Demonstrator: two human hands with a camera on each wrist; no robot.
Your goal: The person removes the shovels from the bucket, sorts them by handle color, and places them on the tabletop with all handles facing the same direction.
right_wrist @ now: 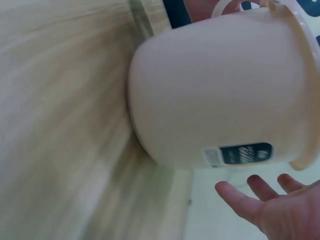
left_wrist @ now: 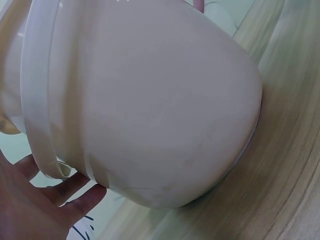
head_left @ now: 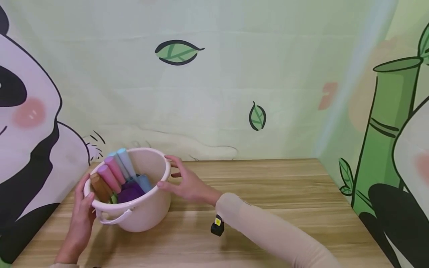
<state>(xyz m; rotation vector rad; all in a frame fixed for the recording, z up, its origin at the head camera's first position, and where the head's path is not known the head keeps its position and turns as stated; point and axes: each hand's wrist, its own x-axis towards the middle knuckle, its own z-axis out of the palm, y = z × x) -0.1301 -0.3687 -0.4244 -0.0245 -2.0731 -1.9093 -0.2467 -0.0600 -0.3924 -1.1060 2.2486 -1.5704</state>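
Note:
A pale pink bucket (head_left: 145,212) with a white handle (head_left: 115,219) stands on the wooden table, toward the left in the head view. Inside it are several rounded sticks or handles: a brown one (head_left: 99,187), pink ones (head_left: 115,168) and light blue ones (head_left: 126,162), beside a purple piece (head_left: 130,191). Their lower ends are hidden. My left hand (head_left: 82,214) grips the rim at the left, its fingers against the wall under the rim in the left wrist view. At the right rim, my right hand (head_left: 187,184) has its fingers spread; several fingertips (right_wrist: 232,195) stand apart from the wall.
The wooden table (head_left: 268,208) extends to the right of the bucket. Behind it hangs a pale green backdrop (head_left: 214,74) printed with leaves, pandas and bamboo. A small black device (head_left: 218,226) is worn under the right wrist.

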